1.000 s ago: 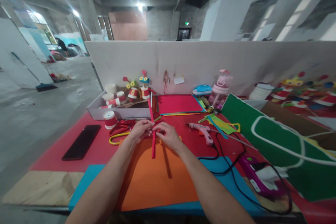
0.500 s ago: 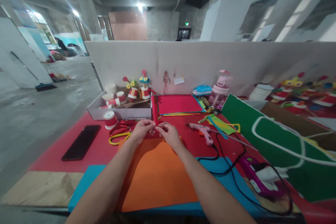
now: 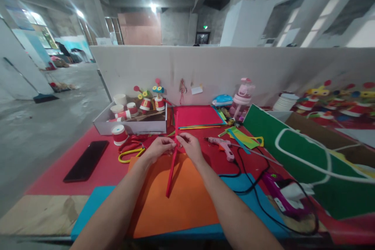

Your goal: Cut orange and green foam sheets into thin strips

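The person's left hand (image 3: pixel 161 148) and right hand (image 3: pixel 189 145) both have their grip closed on a red strip (image 3: pixel 172 172), its near end over the orange sheet (image 3: pixel 175 203) at the bench's (image 3: pixel 58 172) near edge. The glue gun (image 3: pixel 223 147) lies just right of the right hand.

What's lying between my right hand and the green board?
The head view shows a pink glue gun, black cord, a thin grey rod, and green, yellow and blue paper pieces.
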### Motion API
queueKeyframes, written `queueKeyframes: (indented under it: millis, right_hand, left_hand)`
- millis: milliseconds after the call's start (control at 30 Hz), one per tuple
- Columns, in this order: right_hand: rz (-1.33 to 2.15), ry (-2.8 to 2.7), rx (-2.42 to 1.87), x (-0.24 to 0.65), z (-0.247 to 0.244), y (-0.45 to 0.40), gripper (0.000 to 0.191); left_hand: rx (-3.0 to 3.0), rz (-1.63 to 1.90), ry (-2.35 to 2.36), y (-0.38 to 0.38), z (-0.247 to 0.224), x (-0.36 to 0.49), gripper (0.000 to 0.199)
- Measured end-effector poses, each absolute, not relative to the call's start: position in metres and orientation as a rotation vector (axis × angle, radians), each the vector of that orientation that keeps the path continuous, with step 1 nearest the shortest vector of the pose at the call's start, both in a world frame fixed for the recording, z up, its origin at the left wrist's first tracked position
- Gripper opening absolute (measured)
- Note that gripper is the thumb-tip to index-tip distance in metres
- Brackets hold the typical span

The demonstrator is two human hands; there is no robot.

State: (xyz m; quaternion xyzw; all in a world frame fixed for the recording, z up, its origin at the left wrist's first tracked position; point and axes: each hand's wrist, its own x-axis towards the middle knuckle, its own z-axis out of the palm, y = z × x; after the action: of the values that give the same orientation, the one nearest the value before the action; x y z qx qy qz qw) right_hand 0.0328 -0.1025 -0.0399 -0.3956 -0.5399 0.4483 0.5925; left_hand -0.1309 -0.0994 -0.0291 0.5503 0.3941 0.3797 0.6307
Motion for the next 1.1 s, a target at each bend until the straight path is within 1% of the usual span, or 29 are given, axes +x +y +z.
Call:
queueKeyframes:
  millis: [267, 467, 667, 1100]
  right_hand:
    - [1.08, -1.291, -0.903, 0.033, -0.04, -0.103, 0.033]
    - [1.242, -1.004, -0.893, 0.038, -0.046, -0.095, 0.038]
    - [1.348, -0.835, -0.863, 0.041, -0.047, -0.094, 0.041]
    - [1.394, -0.847, -0.9, 0.036, -0.048, -0.095, 0.044]
  left_hand:
    - [1.293, 0.861, 0.904, -0.099, -0.029, -0.13, 0.042]
    - [1.411, 1.044, 0.803, -0.1, -0.026, -0.129, 0.04]
    - [1.476, 0.969, 0.767, -0.101, -0.027, -0.125, 0.033]
    - [1.541, 1.055, 0.768, -0.102, -0.029, -0.122, 0.033]
